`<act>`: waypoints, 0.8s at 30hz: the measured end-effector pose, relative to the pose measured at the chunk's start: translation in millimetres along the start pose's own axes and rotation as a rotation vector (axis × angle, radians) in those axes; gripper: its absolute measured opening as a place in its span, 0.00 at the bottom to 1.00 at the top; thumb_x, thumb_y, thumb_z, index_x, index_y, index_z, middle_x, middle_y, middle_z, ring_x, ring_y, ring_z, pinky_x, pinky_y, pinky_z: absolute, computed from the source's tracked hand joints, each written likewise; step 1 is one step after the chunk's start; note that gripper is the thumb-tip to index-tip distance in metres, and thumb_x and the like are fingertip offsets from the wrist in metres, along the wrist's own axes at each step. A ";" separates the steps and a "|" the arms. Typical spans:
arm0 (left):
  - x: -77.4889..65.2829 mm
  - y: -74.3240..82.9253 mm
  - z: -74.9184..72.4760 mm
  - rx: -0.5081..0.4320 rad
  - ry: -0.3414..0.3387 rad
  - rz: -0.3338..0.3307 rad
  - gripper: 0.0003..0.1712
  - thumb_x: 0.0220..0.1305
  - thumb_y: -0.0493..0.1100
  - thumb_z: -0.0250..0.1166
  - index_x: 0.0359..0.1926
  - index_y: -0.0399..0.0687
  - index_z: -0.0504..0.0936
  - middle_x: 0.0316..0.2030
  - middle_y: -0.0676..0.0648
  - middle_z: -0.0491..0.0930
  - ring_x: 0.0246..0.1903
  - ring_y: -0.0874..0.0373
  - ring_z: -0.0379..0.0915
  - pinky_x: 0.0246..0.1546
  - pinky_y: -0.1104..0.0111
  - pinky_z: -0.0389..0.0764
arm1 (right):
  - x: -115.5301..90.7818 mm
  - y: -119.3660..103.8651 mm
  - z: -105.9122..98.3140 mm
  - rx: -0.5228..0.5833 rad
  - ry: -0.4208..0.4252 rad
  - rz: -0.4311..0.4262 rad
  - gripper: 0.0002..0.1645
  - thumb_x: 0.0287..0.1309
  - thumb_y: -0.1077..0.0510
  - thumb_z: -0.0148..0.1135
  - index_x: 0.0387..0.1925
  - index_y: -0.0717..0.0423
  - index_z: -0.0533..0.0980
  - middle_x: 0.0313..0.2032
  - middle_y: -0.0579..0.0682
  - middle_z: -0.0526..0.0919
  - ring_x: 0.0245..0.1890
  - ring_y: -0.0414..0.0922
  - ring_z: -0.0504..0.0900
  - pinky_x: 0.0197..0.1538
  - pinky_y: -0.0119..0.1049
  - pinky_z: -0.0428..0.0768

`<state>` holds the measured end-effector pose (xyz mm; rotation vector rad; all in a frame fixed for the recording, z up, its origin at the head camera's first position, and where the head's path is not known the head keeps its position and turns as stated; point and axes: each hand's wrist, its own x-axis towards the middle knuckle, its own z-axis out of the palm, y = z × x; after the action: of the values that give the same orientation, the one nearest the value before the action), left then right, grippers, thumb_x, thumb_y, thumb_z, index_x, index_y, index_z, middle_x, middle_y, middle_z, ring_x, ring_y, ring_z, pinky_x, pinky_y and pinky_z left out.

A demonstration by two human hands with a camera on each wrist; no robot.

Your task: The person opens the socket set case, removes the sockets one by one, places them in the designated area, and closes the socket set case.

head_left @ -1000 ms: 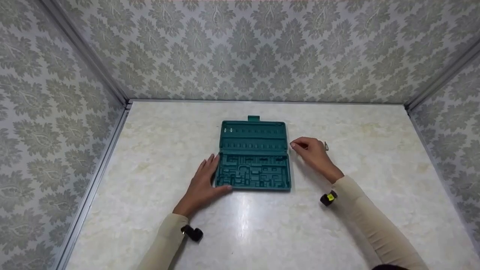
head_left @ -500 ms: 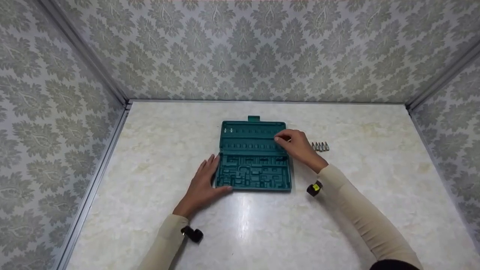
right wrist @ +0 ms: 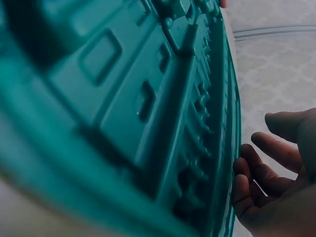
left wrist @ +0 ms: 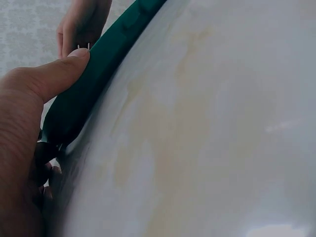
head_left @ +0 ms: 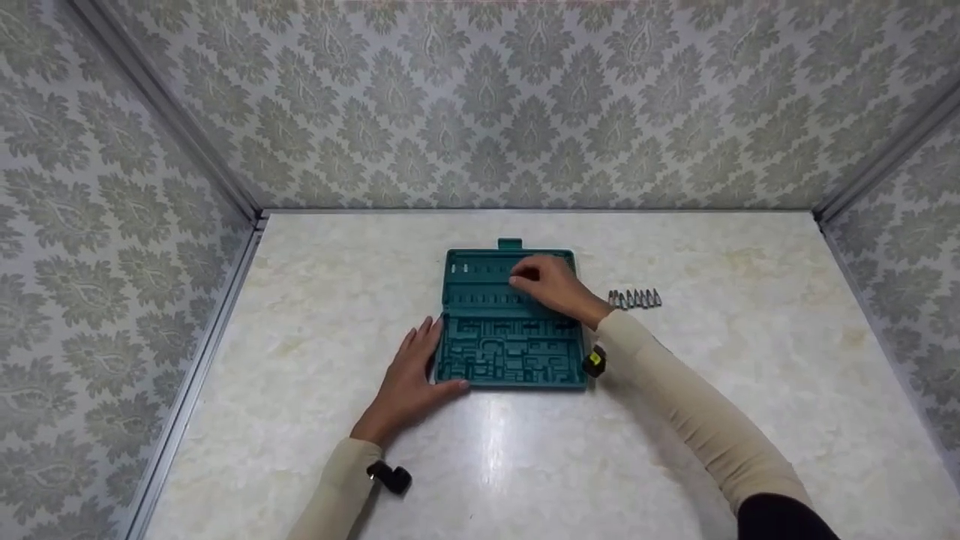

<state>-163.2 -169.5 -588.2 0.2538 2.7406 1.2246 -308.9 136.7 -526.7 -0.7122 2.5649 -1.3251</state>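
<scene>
A green plastic case (head_left: pixel 511 351) lies open, its lid (head_left: pixel 480 290) toward the back wall. Two small pale bits (head_left: pixel 459 268) sit in the lid's upper left slots. My left hand (head_left: pixel 409 373) rests on the near left corner, thumb on the front edge, fingers along the side; its thumb (left wrist: pixel 74 58) shows on the rim in the left wrist view. Over the lid's right half is my right hand (head_left: pixel 553 285), thumb and forefinger close together in the head view. I cannot tell whether a bit is between them. The right wrist view shows the remaining fingers (right wrist: pixel 264 173) curled.
Several screwdriver bits (head_left: pixel 635 298) lie in a row on the pale marbled table (head_left: pixel 315 300), right of the case. The case's latch flap (head_left: pixel 510 244) points to the back. Patterned wall panels (head_left: pixel 487 105) enclose the table at back and sides.
My right hand has moved left from the table beside the case to over the lid, uncovering the row of bits. My left hand stays at the case's corner.
</scene>
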 end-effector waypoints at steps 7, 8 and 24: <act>0.7 -0.3 -0.9 -0.002 -0.007 0.010 0.70 0.58 0.76 0.77 0.91 0.70 0.46 0.89 0.54 0.43 0.88 0.43 0.34 0.84 0.37 0.47 | 20.3 -2.7 13.1 -0.018 -0.005 -0.063 0.17 0.81 0.57 0.64 0.59 0.64 0.86 0.55 0.58 0.87 0.54 0.53 0.85 0.61 0.53 0.83; 0.9 -0.3 -1.1 0.001 -0.007 0.010 0.70 0.58 0.77 0.76 0.91 0.71 0.46 0.89 0.54 0.43 0.88 0.43 0.33 0.84 0.37 0.47 | 23.5 -3.3 14.7 -0.023 -0.009 -0.074 0.16 0.81 0.58 0.64 0.59 0.64 0.86 0.55 0.59 0.87 0.54 0.54 0.85 0.61 0.54 0.82; -1.5 1.0 -0.5 0.011 -0.007 0.009 0.70 0.59 0.74 0.77 0.91 0.65 0.48 0.89 0.50 0.45 0.88 0.41 0.35 0.84 0.38 0.48 | 67.5 -7.1 42.0 -0.020 -0.005 -0.049 0.16 0.77 0.59 0.67 0.58 0.63 0.86 0.54 0.58 0.87 0.55 0.53 0.83 0.63 0.53 0.81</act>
<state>-161.7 -169.5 -587.0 0.2719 2.7442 1.2089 -350.5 70.2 -541.2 -0.7852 2.5767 -1.3115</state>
